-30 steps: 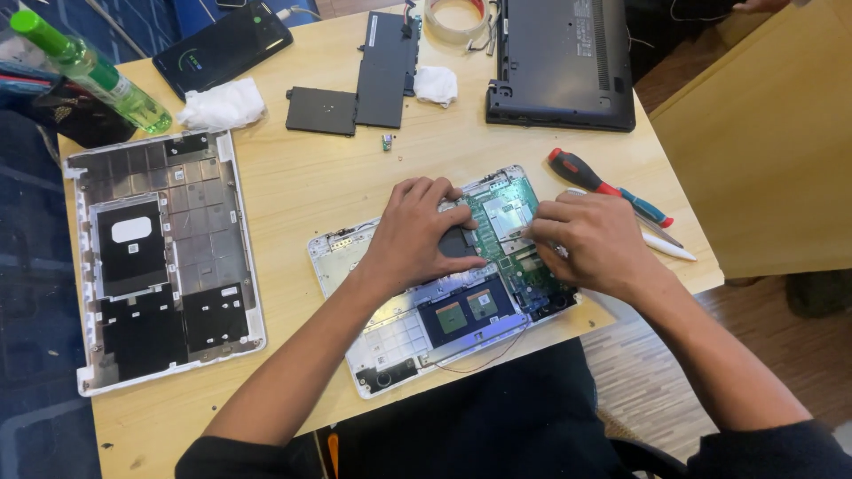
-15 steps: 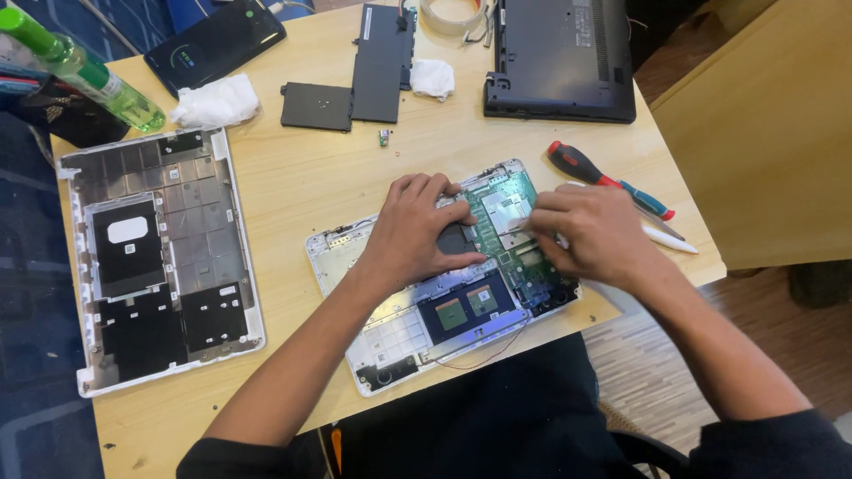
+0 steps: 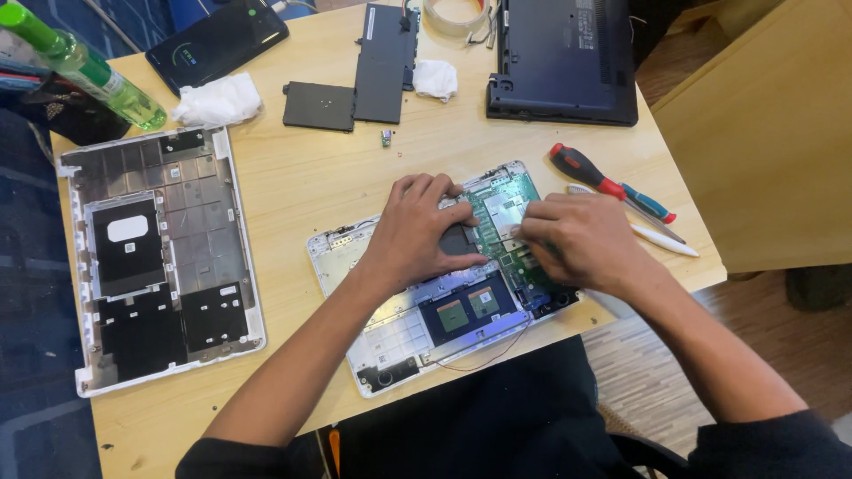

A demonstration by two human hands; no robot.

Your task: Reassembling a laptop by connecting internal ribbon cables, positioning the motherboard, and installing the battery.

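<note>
Green circuit board (image 3: 508, 232) sits in the right half of the opened laptop base (image 3: 401, 333), which lies tilted near the front edge of the table (image 3: 319, 182).

Head view. My left hand (image 3: 417, 232) lies palm down on the base, fingers spread and loosely curled over a dark part beside the board; it grips nothing that I can see. My right hand (image 3: 579, 241) rests on the right part of the board with fingers curled; whether they pinch anything underneath I cannot tell. A thin red wire (image 3: 484, 362) loops out at the front edge of the base.

Around: red-handled screwdriver (image 3: 593, 174) just right of the base, with a blue-handled tool (image 3: 648, 202) and a white pen (image 3: 661, 239) beside it. White bottom cover (image 3: 151, 257) lies inside-up, well left. Toward the far edge: flat black battery (image 3: 383, 62), small black panel (image 3: 318, 106) touching it, tiny loose part (image 3: 387, 137), two crumpled tissues (image 3: 216, 99), phone (image 3: 217, 43), green bottle (image 3: 84, 66), tape roll (image 3: 457, 13), a second dark laptop (image 3: 561, 60) upside down.

Surface is pale wood. Wood-plank floor (image 3: 639, 372) shows at right beside a wooden cabinet (image 3: 763, 133). My forearms cover the middle of the base.
</note>
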